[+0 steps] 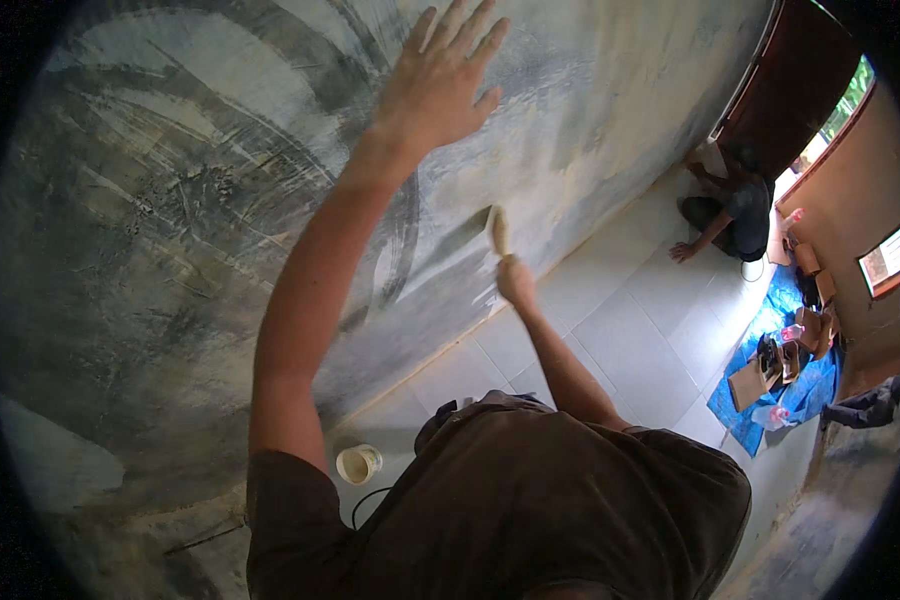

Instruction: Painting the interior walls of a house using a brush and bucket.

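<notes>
My right hand (516, 283) grips the pale handle of a paintbrush (499, 232). The brush's bristle end is against the lower part of a mottled grey wall (450, 232), where whitish streaks and darker damp-looking patches show. Higher up, my left hand (450, 90) is spread with its fingers apart over the same wall; it holds nothing, and whether the palm presses on the surface is hard to tell. A cream-coloured bucket (359, 464) stands on the floor by the foot of the wall, left of my body.
Light tiles (630, 322) cover the floor. Another person (731, 214) crouches by the wall near a dark door (791, 82). On a blue tarp (817, 382) lie cardboard boxes (747, 386) and plastic bottles (771, 417). A black cable (361, 507) runs beside me.
</notes>
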Demonstrator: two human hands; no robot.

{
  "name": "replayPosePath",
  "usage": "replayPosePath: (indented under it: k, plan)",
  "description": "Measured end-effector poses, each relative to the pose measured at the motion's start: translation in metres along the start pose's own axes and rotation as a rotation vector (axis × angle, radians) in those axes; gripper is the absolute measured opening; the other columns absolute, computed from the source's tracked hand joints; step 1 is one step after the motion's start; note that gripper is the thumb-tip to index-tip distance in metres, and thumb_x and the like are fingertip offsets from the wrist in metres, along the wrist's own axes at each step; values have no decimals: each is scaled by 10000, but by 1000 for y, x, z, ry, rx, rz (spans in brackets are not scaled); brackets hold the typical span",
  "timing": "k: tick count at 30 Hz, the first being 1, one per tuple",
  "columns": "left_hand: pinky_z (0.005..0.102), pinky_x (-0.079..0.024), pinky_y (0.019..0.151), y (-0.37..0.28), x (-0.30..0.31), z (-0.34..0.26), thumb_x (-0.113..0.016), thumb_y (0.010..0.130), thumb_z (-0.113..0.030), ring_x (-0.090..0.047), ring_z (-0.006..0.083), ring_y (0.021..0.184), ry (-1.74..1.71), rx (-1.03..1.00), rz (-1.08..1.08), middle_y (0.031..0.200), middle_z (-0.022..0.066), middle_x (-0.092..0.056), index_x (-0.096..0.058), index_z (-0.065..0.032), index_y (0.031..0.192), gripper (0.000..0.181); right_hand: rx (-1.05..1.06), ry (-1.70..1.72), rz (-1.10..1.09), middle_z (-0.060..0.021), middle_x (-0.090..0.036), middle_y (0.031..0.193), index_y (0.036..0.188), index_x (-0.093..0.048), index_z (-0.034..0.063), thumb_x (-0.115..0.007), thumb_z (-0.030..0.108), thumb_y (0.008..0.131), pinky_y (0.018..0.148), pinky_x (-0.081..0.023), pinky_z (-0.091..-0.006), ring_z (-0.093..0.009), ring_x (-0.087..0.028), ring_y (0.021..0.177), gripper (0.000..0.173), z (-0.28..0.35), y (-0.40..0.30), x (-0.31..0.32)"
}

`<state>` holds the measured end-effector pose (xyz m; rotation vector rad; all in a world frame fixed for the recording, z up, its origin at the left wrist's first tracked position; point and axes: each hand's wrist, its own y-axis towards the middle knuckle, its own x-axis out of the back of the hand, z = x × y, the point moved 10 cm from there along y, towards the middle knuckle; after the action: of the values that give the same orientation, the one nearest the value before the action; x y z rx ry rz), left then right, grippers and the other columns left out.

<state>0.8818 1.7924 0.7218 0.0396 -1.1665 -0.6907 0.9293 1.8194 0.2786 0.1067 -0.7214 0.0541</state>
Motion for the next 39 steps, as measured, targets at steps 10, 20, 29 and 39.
replayPosePath:
  k: [10, 20, 29, 39]
  plan:
    - [341, -401, 873, -139, -98, -49, -542, 829, -306, -526, 238, 1010, -1168, 173, 61, 1075, 135, -567, -459, -31, 1174, 449, 133, 109, 281, -269, -564, 690, 919, -452, -27, -399, 217, 837, 587, -450, -500, -453, -550, 664, 263, 89, -110, -108]
    - [268, -433, 776, -350, -248, -106, -370, 927, -344, -565, 151, 820, -1986, 503, 929, 931, 84, -612, -558, -15, 1055, 400, 404, -122, 466, -229, -541, 601, 817, -472, -12, -477, 181, 813, 513, -408, -498, -414, -543, 576, 193, 53, -71, -80]
    - [302, -446, 694, -559, -429, -178, -417, 855, -453, -584, 177, 752, -1684, 1598, 823, 1012, 84, -601, -543, -52, 1057, 466, 91, -120, -132, -243, -555, 640, 725, -536, -2, -473, 162, 796, 547, -440, -470, -415, -567, 634, 189, -90, 104, 78]
    - [246, -443, 653, -566, -409, -134, -487, 852, -226, -573, 171, 736, -1469, 1926, -81, 945, 77, -585, -558, -58, 900, 189, 880, -635, -247, -149, -534, 713, 790, -550, 24, -469, 129, 787, 398, -309, -349, -218, -455, 488, 132, 56, -63, -71]
